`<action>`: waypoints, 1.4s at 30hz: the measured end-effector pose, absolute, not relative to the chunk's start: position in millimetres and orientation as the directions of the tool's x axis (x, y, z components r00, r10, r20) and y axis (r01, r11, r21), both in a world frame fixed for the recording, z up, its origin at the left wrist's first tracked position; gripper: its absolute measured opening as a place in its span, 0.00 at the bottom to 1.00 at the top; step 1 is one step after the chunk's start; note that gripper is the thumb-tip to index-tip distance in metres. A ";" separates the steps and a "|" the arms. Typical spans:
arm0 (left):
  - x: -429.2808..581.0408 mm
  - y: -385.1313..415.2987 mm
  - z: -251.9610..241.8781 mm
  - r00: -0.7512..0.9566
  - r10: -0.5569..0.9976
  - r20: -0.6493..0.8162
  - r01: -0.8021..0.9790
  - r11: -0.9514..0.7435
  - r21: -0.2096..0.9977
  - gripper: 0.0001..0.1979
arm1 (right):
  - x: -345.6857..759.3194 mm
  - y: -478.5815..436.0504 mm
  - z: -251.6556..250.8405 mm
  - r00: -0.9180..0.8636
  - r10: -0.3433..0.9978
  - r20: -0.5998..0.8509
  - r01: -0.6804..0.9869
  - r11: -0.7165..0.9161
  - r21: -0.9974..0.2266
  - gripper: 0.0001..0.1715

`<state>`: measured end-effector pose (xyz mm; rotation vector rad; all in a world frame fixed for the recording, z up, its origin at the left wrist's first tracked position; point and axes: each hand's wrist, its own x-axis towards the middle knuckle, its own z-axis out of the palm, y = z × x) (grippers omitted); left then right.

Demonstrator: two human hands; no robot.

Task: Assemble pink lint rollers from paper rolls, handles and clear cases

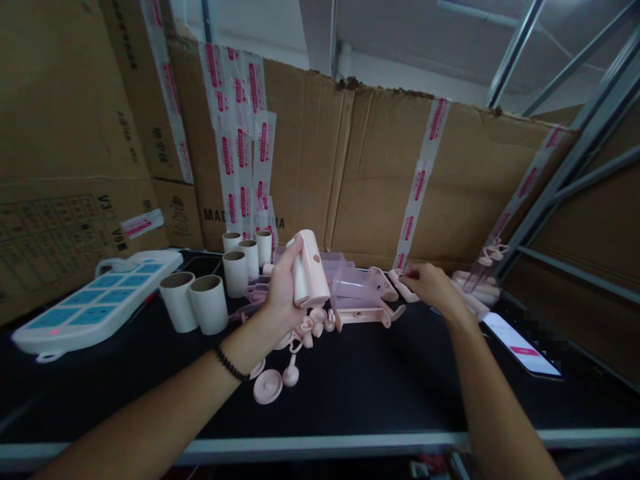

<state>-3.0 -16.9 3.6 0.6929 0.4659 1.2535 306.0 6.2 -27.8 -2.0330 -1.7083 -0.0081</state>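
My left hand is closed around a pale pink curved plastic housing with a white cylinder against its inner side, held tilted above the table. To the right, my right hand has its fingers pinched together at a pale pink plastic piece; the exact contact is partly hidden. Between the hands lie a translucent lilac container and a long pink frame piece. Below my left hand are several small pink parts, a round pink disc and a pink knob with a stem.
Several white cardboard tubes stand at the left, beside a white power strip with blue sockets. A lit phone lies at the right, near more pink and translucent parts. Taped cardboard walls the black table.
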 end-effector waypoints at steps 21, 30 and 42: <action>0.3 -51.6 -4.6 0.991 0.128 0.043 -0.044 0.009 0.999 0.26 | 106.3 7.5 8.6 -0.801 0.489 0.345 0.547 0.832 0.092 0.12; -0.5 -49.9 -6.3 0.986 0.133 0.103 -0.110 0.047 0.993 0.24 | 70.6 40.5 3.0 -0.827 0.527 0.194 0.542 0.840 0.029 0.09; -10.6 -53.4 3.3 0.924 0.339 0.178 -0.208 0.055 0.977 0.29 | 115.7 27.3 36.8 -0.788 0.596 0.157 0.578 0.803 -0.146 0.13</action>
